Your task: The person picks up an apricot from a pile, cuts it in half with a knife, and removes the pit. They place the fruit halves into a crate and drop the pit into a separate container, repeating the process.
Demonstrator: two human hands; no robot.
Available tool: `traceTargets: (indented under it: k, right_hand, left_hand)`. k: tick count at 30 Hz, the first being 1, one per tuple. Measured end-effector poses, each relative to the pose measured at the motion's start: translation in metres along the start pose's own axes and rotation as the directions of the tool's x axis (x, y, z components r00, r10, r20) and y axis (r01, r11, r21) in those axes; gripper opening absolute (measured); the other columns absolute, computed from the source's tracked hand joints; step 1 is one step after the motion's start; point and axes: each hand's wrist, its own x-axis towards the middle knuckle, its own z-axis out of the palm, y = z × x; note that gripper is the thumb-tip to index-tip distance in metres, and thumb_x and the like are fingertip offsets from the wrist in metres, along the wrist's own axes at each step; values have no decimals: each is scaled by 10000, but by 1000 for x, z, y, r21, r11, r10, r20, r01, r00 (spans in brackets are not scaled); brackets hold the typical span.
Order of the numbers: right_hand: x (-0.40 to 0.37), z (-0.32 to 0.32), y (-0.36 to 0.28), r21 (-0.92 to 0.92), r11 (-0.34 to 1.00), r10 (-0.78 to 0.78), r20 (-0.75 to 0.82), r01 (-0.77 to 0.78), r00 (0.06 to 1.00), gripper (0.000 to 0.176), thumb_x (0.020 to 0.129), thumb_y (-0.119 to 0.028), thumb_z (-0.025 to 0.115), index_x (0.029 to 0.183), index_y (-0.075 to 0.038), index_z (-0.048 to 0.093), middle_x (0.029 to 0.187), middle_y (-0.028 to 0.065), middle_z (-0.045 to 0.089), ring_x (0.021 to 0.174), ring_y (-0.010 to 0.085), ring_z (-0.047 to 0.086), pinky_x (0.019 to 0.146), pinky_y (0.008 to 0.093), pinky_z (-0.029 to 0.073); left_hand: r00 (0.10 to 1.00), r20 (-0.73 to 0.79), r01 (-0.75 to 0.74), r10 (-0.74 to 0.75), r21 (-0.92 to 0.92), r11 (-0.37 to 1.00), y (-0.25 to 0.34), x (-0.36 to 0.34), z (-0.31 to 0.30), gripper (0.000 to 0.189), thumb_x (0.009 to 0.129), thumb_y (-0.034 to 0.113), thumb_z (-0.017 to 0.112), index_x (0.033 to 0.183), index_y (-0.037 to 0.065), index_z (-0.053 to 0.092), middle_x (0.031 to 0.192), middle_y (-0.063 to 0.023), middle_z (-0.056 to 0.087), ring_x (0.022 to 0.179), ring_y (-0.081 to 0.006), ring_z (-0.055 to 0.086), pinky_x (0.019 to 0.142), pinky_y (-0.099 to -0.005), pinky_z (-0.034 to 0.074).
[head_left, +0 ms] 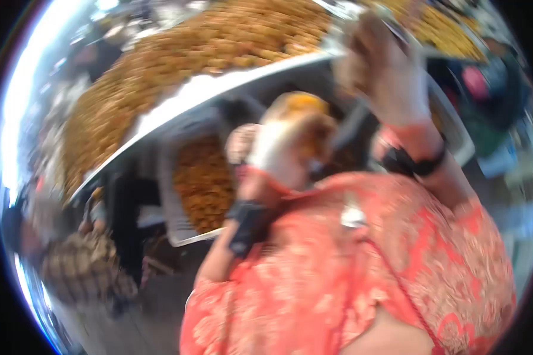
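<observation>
My left hand [280, 139], in a whitish glove, is curled in front of my chest. Orange-brown pieces [307, 105] show at its fingers, their kind blurred. My right hand [385, 68], also in a pale covering, reaches forward over the white table edge [260, 72], and motion smears its fingers. Past that edge lies a broad heap of small orange-brown pieces [219, 44]. Below the edge, left of my left hand, a pale crate [170, 204] holds more such pieces [204, 183].
A second, yellower heap [441, 29] lies at the far right. Another pale container [456, 127] stands under the table by my right forearm. A person in dark clothing [497, 89] is at the right. Checked cloth [83, 269] shows at the lower left, above a grey floor [154, 313].
</observation>
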Motion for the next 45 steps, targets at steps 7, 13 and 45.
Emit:
traceTargets:
  k: [7, 13, 45]
  right_hand:
    - [38, 39, -22, 564, -710, -124, 489, -422, 863, 232, 997, -285, 593, 1008, -53, 596, 774, 43, 586, 584, 137, 581, 453, 258, 455]
    - [31, 38, -31, 965, -81, 306, 262, -250, 915, 222, 908, -267, 731, 873, -49, 701, 631, 46, 631, 401, 93, 515, 355, 229, 375]
    - [24, 42, -19, 886, -172, 326, 464, -431, 823, 469, 1036, -439, 506, 673, -156, 416, 513, -53, 286, 390, 77, 245, 381, 272, 207]
  left_hand:
    - [977, 23, 179, -214, -639, 748, 22, 3, 11, 281, 914, 140, 607, 1181, 87, 538, 850, -47, 517, 653, -133, 458, 538, -240, 367]
    - [975, 88, 209, -204, -675, 708, 20, 8, 15, 239, 910, 146, 589, 1138, 108, 525, 842, -36, 490, 678, -138, 455, 549, -259, 363]
    - [952, 144, 280, -271, -771, 572, 13, 3, 31, 322, 907, 185, 660, 1181, 155, 495, 675, 20, 462, 473, -82, 412, 407, -230, 294]
